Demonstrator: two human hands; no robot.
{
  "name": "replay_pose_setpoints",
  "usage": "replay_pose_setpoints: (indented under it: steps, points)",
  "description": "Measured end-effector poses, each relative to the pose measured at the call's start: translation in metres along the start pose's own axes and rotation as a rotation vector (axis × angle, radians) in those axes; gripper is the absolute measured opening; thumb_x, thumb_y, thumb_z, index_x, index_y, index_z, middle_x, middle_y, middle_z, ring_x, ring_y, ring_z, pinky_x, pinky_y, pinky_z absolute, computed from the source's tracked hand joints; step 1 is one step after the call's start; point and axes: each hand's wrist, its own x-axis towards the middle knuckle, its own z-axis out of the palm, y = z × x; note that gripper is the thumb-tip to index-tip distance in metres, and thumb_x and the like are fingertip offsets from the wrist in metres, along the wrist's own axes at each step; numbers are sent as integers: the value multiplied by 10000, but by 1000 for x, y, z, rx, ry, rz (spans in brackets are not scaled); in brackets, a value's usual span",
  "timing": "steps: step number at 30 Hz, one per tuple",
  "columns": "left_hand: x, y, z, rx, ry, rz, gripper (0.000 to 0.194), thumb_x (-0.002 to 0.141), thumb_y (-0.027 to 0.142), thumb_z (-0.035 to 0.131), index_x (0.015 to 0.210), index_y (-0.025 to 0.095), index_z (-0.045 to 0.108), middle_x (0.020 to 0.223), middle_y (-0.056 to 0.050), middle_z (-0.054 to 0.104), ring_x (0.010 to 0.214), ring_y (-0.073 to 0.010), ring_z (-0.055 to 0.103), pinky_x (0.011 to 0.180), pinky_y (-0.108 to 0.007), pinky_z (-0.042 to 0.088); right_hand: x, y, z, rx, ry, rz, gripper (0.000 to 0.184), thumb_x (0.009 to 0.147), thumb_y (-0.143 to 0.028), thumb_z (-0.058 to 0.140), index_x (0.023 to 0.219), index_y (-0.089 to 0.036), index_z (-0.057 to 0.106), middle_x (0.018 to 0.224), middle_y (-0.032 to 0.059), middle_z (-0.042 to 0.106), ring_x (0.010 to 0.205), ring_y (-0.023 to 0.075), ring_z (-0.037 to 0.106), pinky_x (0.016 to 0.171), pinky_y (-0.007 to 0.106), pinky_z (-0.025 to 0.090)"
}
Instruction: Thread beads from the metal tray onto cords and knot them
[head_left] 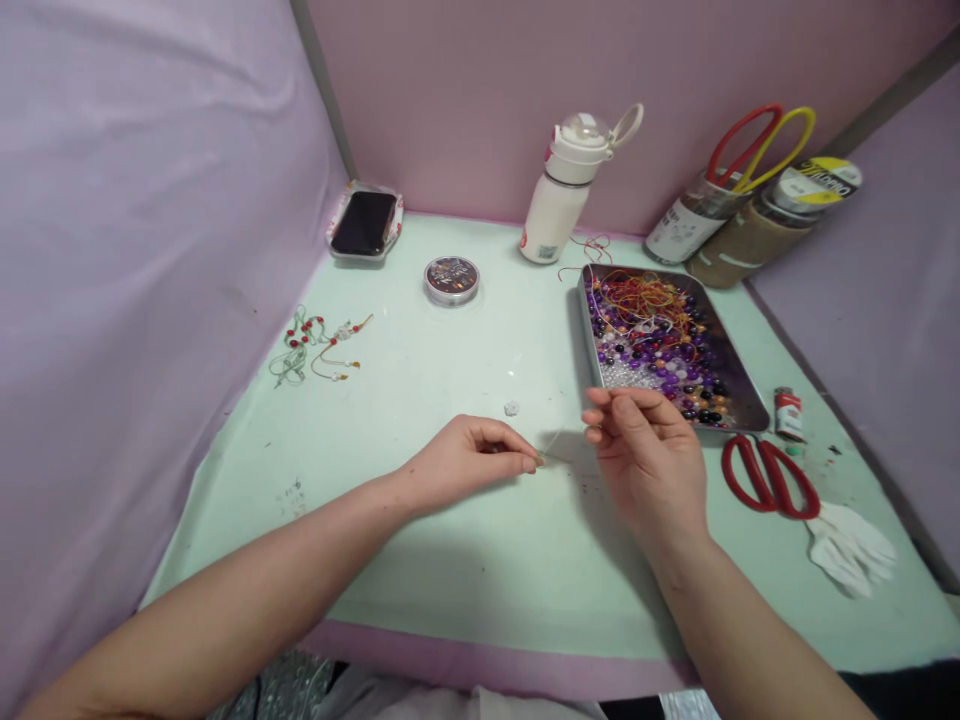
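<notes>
My left hand [469,462] is above the middle of the table, thumb and forefinger pinched on a thin pale cord [553,440]. A short length of the cord sticks up from the fingertips towards the right. My right hand [654,465] is raised at the near-left corner of the bead tray [587,335], its thumb pressed against the forefinger. Whatever lies in that pinch is too small to make out. Just beyond my left fingertips a small whitish, flower-like piece [511,408] rests on the table. Purple, black, clear and orange beads [679,370] and a tangle of orange cord [645,300] fill the tray.
Red-handled scissors [772,480], a white glove [851,548] and a lighter [788,413] lie at right. A bottle [556,205], jars [686,225] and a round container [451,281] stand farther back. A beaded green cord [304,340] and a phone [364,223] are left.
</notes>
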Motion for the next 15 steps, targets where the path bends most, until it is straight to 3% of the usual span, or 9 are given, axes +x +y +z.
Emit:
replay_pose_setpoints:
  steps: [3,7,11,15]
  points:
    - [-3,3,-3,106,17,204,79,744,233,689,762,176,741,900,-78,689,815,-168,622,712,-291,482,0,1,1,-47,-20,88,161,773,-329,710,859,-215,636,998,52,710,643,113,659,546,226,527]
    - [-8,7,-4,192,17,416,89,780,182,656,802,195,741,1140,-104,648,1028,-207,607,823,-318,488,-2,6,3,-109,-170,242,226,758,-359,720,883,-186,645,955,60,716,558,100,638,504,217,508]
    - [-9,6,-2,121,-62,423,96,800,186,644,791,185,739,952,-89,720,938,-191,652,899,-350,482,-5,10,6,-169,-326,352,246,761,-398,704,851,-178,641,655,2,663,488,108,596,464,219,464]
    - [-6,2,-2,32,41,347,76,783,201,669,797,166,734,873,-80,710,836,-165,642,788,-299,501,-5,8,6,-305,-292,282,269,782,-427,664,906,-192,619,696,-13,639,383,52,443,385,208,339]
